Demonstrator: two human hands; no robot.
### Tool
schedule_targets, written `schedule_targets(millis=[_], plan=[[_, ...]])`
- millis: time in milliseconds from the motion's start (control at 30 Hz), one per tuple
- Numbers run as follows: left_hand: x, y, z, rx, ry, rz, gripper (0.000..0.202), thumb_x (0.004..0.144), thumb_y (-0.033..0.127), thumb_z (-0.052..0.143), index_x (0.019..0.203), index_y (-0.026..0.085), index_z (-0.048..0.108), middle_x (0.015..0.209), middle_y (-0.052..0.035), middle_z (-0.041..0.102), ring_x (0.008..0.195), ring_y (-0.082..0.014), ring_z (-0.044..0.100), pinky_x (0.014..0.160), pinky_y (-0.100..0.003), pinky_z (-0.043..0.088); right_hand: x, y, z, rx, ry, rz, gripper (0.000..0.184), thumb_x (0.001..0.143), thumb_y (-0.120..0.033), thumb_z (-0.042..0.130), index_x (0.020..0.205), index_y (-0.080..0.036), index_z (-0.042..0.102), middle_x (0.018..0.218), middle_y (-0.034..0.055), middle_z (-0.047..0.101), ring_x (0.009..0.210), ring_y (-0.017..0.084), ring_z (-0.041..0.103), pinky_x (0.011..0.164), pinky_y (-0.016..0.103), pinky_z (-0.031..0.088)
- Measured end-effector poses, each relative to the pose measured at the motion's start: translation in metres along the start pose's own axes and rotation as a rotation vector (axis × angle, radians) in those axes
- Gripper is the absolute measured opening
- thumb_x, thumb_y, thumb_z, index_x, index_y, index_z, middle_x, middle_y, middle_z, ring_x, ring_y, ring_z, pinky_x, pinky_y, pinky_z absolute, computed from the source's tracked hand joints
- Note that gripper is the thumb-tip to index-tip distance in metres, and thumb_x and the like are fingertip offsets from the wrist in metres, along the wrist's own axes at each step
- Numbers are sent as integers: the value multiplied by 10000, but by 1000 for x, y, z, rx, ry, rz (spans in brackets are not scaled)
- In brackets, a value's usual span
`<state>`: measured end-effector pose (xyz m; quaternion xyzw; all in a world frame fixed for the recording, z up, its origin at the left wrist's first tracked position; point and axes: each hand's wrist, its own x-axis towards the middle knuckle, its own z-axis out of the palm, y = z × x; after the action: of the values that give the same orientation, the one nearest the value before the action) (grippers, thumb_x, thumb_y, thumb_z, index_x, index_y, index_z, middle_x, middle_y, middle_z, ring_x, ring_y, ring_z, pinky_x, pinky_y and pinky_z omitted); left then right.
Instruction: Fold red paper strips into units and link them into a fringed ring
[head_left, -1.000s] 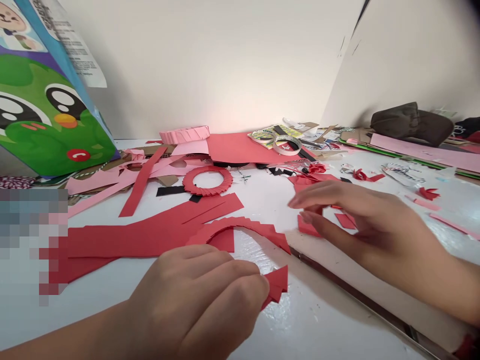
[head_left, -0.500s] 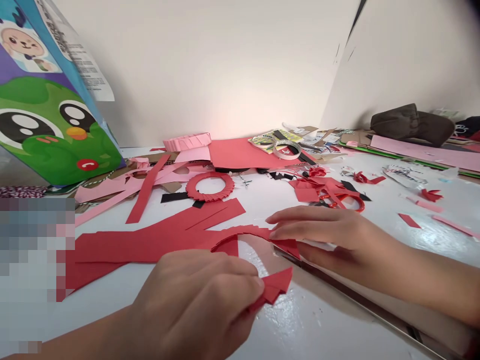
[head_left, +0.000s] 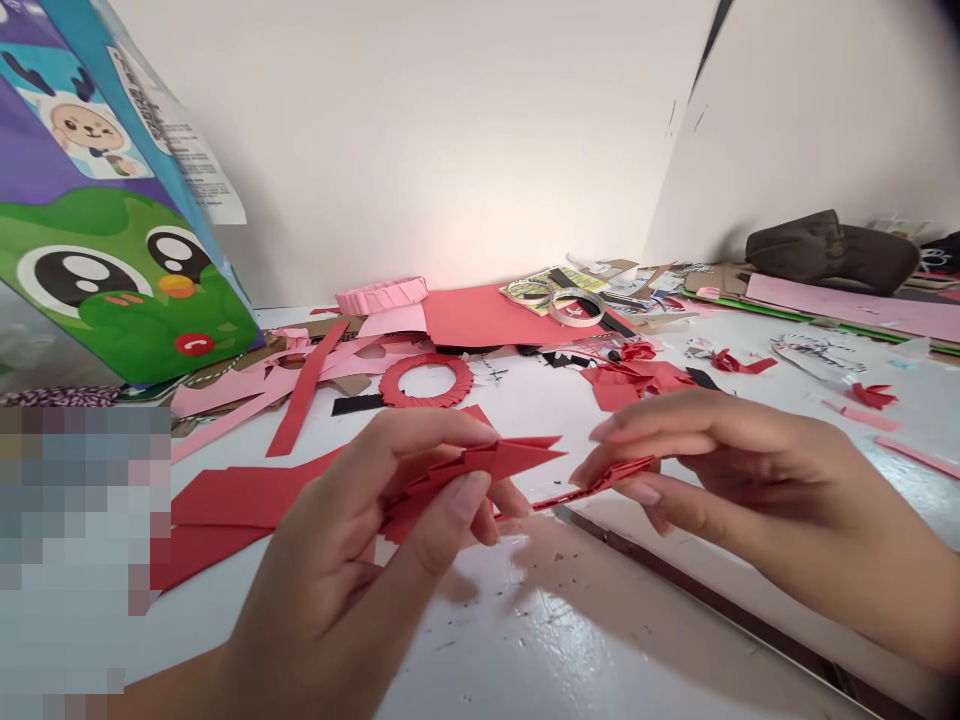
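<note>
Left hand (head_left: 337, 540) pinching folded red paper (head_left: 480, 462), right hand (head_left: 742, 480) a red strip (head_left: 592, 484) — dark board edge (head_left: 675, 590), probably, below.

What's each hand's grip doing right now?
Left hand: closed, pinching folded red paper.
Right hand: closed, pinching a narrow red paper strip.

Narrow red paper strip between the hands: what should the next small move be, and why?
Probably bring the hands together: the right hand pinches the narrow red paper strip, whose end reaches toward the pointed red paper gripped by the left hand, with only a small gap between the hands.
</note>
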<state>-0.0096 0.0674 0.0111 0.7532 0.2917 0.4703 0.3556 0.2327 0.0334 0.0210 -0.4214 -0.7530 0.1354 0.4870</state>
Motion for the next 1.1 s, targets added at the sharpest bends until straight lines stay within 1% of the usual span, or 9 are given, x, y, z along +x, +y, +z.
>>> schedule_targets(millis=[67, 133, 200, 300, 467, 600, 800, 967, 1100], plan=[[1, 1, 1, 2, 24, -8, 217, 1031, 287, 583, 1176, 433, 650, 1018, 73, 776, 755, -96, 759, 668, -138, 652, -2, -1, 1, 10, 27, -11, 276, 884, -149, 702, 1084, -339, 707, 1120, -42, 794, 816, 112, 788, 589, 110, 599], [3, 2, 1, -2, 20, 1, 267, 1048, 259, 550, 1215, 448, 636, 941, 84, 776, 753, -81, 749, 687, -115, 640, -2, -3, 2, -2, 37, -33, 336, 897, -123, 676, 1141, -353, 683, 1169, -44, 778, 832, 102, 783, 651, 113, 608], [4, 3, 1, -5, -8, 23, 280, 1057, 250, 526, 1234, 443, 626, 857, 93, 762, 688, -70, 726, 666, -104, 629, -1, -6, 3, -14, 36, -60, 317, 902, -106, 658, 1117, -337, 687, 1118, -47, 793, 839, 95, 777, 716, 112, 607], [5, 5, 1, 32, -33, 28, 242, 1054, 266, 537, 1197, 436, 632, 873, 102, 752, 681, -62, 714, 649, -88, 604, 4, -11, 3, -11, 19, -67, 223, 914, -128, 651, 1038, -304, 709, 1037, -52, 815, 874, 91, 774, 769, 103, 596], [5, 7, 0, 128, -15, -27, 255, 1059, 258, 533, 1157, 477, 620, 897, 127, 727, 702, -45, 694, 668, -71, 560, 6, -14, 2, -29, 17, -5, 131, 937, -214, 662, 1025, -282, 732, 1039, -44, 823, 879, 99, 775, 737, 111, 600], [5, 9, -1, 123, -23, -22, 295, 1058, 236, 524, 1150, 497, 626, 855, 138, 704, 668, -40, 657, 620, -64, 531, 2, -12, 0, -70, -1, 0, 138, 934, -256, 668, 1048, -303, 732, 1069, -56, 819, 892, 106, 776, 694, 119, 601], [5, 9, 0, 65, -30, -35, 320, 1056, 211, 513, 1144, 490, 644, 877, 122, 710, 716, -56, 666, 684, -79, 552, -5, -10, -4, -118, -54, -14, 204, 972, -273, 645, 1142, -372, 701, 1118, -77, 801, 977, 121, 754, 794, 164, 596], [5, 9, 1, -13, -36, -46, 343, 1063, 206, 490, 1132, 490, 670, 946, 114, 718, 744, -64, 671, 724, -109, 566, -6, -9, -6, -125, -92, 21, 228, 981, -304, 644, 1173, -416, 695, 1112, -75, 800, 967, 163, 754, 692, 204, 599], [3, 8, 0, -75, -40, -59, 329, 1085, 255, 452, 1128, 480, 688, 906, 86, 717, 774, -97, 679, 760, -164, 578, -7, -12, -6, -137, -93, 58, 188, 981, -345, 634, 1146, -392, 712, 1071, -59, 812, 902, 178, 765, 583, 207, 586]])
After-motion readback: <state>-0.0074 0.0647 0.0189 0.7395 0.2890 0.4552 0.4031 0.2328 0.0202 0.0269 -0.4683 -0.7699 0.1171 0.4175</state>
